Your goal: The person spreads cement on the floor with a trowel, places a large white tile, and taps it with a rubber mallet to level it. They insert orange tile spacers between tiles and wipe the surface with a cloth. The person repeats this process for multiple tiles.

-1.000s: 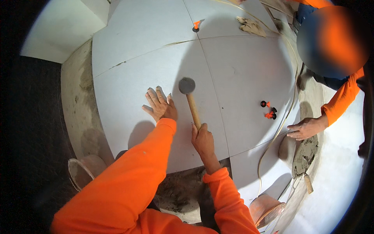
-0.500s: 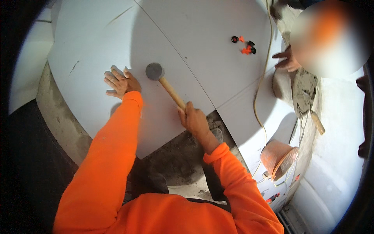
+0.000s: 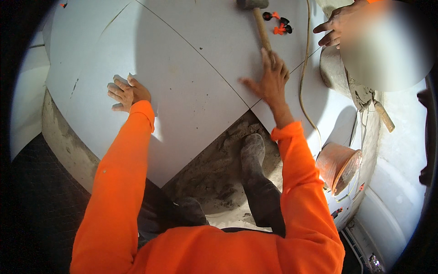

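My left hand lies flat on a large pale grey floor tile, its fingers stretched out. Over the neighbouring tile, my right hand is spread, thumb well apart. Its fingertips are at the handle end of a mallet, which lies on the tiles with its dark head pointing away from me. Just right of the mallet sit several small orange and black plastic pieces.
A person's hand is at the upper right, beside a mortar-stained bucket and a wooden-handled trowel. A cable crosses the tiles. A reddish bucket leans at right. Rough mortar borders the tile near my boot.
My right hand has moved up and right with the mallet and loosened from its handle, fingers now spread. My left hand remains flat on the tile. The view has shifted slightly.
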Available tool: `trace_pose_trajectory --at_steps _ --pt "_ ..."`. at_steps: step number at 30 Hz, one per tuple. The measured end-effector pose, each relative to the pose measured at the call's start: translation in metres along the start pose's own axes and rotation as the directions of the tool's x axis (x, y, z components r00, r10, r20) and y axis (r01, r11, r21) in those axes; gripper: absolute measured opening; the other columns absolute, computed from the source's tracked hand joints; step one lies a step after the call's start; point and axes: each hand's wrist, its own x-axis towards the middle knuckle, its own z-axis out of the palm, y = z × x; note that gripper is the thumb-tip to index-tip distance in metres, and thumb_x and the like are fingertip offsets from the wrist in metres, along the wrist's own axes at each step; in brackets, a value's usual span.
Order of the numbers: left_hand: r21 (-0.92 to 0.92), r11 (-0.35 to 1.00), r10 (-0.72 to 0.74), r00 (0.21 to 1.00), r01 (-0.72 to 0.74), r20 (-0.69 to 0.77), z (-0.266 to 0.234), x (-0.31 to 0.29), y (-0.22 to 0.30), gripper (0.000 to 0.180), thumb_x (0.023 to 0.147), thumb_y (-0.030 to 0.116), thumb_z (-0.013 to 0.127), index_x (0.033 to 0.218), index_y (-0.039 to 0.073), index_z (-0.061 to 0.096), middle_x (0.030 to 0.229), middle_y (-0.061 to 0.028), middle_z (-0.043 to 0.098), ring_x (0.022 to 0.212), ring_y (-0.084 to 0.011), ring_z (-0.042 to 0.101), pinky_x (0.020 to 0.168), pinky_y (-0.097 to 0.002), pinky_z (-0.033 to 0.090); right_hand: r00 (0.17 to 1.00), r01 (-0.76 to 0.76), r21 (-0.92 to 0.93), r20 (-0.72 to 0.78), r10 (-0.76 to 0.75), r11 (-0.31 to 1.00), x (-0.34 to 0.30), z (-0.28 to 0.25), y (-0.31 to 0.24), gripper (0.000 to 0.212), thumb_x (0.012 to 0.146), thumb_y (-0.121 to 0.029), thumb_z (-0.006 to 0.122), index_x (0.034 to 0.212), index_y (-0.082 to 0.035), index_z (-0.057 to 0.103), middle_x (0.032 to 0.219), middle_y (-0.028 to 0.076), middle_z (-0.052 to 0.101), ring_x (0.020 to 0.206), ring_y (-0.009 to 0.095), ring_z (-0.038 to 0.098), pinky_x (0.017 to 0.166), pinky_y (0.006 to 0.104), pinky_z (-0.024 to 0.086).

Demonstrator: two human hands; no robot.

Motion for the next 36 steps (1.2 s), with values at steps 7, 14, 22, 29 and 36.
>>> trace_pose_trajectory --at_steps 7,14,22,29,36 --pt "0.03 0.999 0.033 0.998 -0.034 0.047 -0.008 -0.003 0.001 0.065 0.114 0.055 0.022 0.169 0.021 0.024 0.179 -0.0117 0.017 0.166 -0.0295 0.013 0.126 -0.0698 0.021 0.979 -0.067 -0.065 0.188 0.078 0.996 -0.043 -0.02 -0.012 0.136 0.056 -0.08 0.089 0.169 -0.029 0.031 0.168 0.018 0.03 0.156 0.045 0.021 0.126 0.065 0.009" --pt "0.142 0.99 0.007 0.991 -0.027 0.137 -0.033 -0.002 0.006 0.065 0.115 0.051 0.019 0.173 0.021 0.017 0.179 -0.0127 0.014 0.167 -0.0302 0.007 0.13 -0.0643 0.018 0.943 -0.296 0.17 0.211 0.258 0.94 0.058 -0.02 -0.079 0.025 0.091 -0.015 0.081 0.114 -0.006 0.078 0.09 0.013 0.074 0.088 0.027 0.075 0.085 0.0377 0.059" --pt "0.074 0.997 -0.004 0.968 -0.015 0.25 -0.052 0.003 0.007 0.063 0.115 0.048 0.027 0.171 0.019 0.02 0.179 -0.0122 0.012 0.167 -0.0293 0.007 0.13 -0.0646 0.015 0.938 0.338 0.171 0.024 -0.347 0.926 0.24 0.141 -0.276 0.063 0.105 -0.046 0.058 0.16 -0.018 0.049 0.168 0.017 0.037 0.155 0.041 0.033 0.126 0.062 0.023" --pt "0.027 0.999 -0.029 0.936 0.021 0.35 -0.06 0.007 0.008 0.066 0.114 0.047 0.03 0.172 0.02 0.017 0.18 -0.0118 0.008 0.167 -0.028 0.002 0.131 -0.0638 0.009 0.955 0.279 0.08 0.08 -0.285 0.957 0.321 0.164 -0.314 0.07 0.107 -0.063 0.042 0.164 -0.022 0.045 0.172 0.017 0.032 0.159 0.042 0.027 0.126 0.0692 0.014" --pt "0.019 1.0 -0.025 0.925 0.019 0.38 -0.062 0.01 0.007 0.068 0.113 0.048 0.033 0.173 0.021 0.015 0.181 -0.0116 0.006 0.168 -0.0293 0.0 0.132 -0.0637 0.005 0.965 0.258 0.078 0.03 -0.261 0.963 0.336 0.172 -0.314 0.062 0.106 -0.054 0.053 0.157 -0.019 0.053 0.168 0.016 0.039 0.154 0.041 0.033 0.122 0.0665 0.023"
